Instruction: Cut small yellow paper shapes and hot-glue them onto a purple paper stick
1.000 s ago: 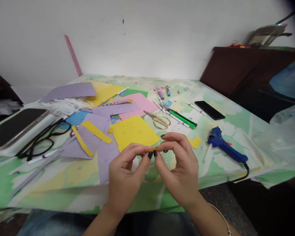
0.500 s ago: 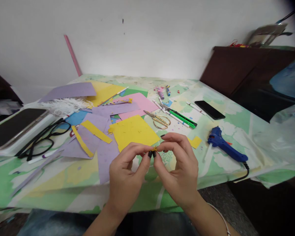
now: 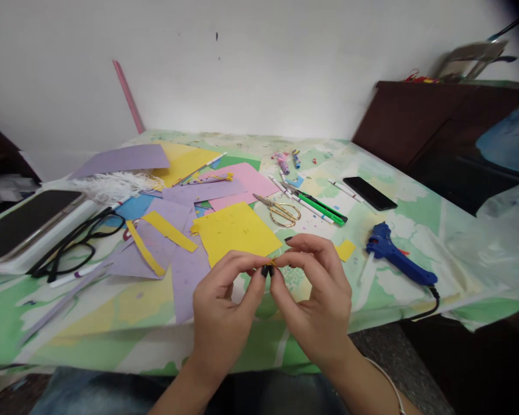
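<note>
Between the fingertips of both hands is a tiny yellow paper piece (image 3: pixel 273 262), mostly covered by the fingers. My left hand (image 3: pixel 227 302) pinches it from the left with thumb and index finger. From the right, my right hand (image 3: pixel 313 300) pinches it the same way, its other fingers curled and raised. The two thumbs touch or nearly touch. Just behind the hands lies a yellow paper square (image 3: pixel 237 233) with small scraps on it. Gold-handled scissors (image 3: pixel 281 210) rest beyond it, and a small yellow scrap (image 3: pixel 346 250) is right of my right hand.
A blue glue gun (image 3: pixel 398 256) with a cord lies at right, near a black phone (image 3: pixel 369 192). A green cutter (image 3: pixel 320 207) and markers are behind. Purple sheets (image 3: pixel 190 282), yellow strips (image 3: pixel 169 231), eyeglasses (image 3: pixel 75 248) and another phone (image 3: pixel 30 222) cover the left.
Both hands keep the same pinch on the yellow paper piece. My right hand's back and raised fingers have shifted very slightly to the right.
</note>
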